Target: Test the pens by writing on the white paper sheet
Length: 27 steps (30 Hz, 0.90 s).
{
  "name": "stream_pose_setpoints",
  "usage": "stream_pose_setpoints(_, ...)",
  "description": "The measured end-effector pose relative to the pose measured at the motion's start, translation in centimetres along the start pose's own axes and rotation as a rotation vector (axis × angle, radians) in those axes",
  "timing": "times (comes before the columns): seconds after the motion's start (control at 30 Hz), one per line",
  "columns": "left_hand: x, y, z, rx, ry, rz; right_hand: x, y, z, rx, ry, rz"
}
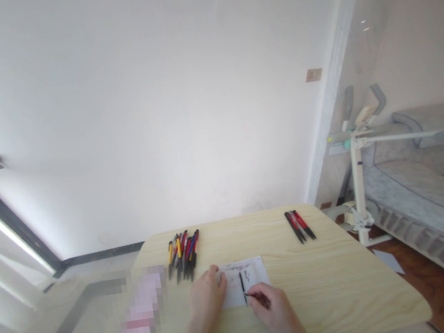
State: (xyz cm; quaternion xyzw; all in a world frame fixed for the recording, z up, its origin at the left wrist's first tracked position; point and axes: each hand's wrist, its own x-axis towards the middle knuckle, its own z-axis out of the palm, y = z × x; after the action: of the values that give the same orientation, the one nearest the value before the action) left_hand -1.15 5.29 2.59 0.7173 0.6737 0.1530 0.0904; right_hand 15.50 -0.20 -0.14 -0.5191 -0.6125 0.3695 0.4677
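Note:
A sheet of white paper (pixel 234 296) with dark print lies on the light wooden table near its front. My left hand (pixel 207 294) rests at the paper's left edge, fingers bent together; whether anything is under them is hidden. Over the paper's right part, my right hand (pixel 271 305) pinches a small dark, thin piece that looks like a pen part. A thin black stick (pixel 242 282) lies upright in view on the paper, touching or close to those fingertips. Beyond my left hand is a pile of pens (pixel 182 253) in yellow, red, blue and black.
Several red and black pens (pixel 300 226) lie at the back right of the table (pixel 325 284). A blurred pinkish item (pixel 143 310) is at the left edge. White exercise equipment (pixel 359 186) and a grey sofa (pixel 422 182) stand to the right.

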Motion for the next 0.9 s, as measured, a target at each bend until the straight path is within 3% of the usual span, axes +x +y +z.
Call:
stream_pose_setpoints(0.1,-0.5,0.2,-0.3,-0.088,0.046,0.03,0.0,0.1,0.1,0.0,0.003,0.015)
stream_pose_setpoints(0.23,-1.5,0.9,-0.8,-0.367,0.12,0.152,0.0,0.0,0.0,0.004,0.018,-0.005)
stream_pose_setpoints(0.37,-2.3,1.6,-0.5,-0.586,0.037,0.228,0.0,-0.1,-0.1,0.03,0.036,-0.015)
stream_pose_setpoints(0.53,-2.5,2.0,0.7,-0.765,-0.053,0.165,0.0,0.2,-0.1,0.067,0.066,-0.015)
stream_pose_setpoints(0.9,-2.6,2.3,1.4,-0.777,-0.163,0.087,0.1,0.1,-0.2,0.071,0.067,-0.031)
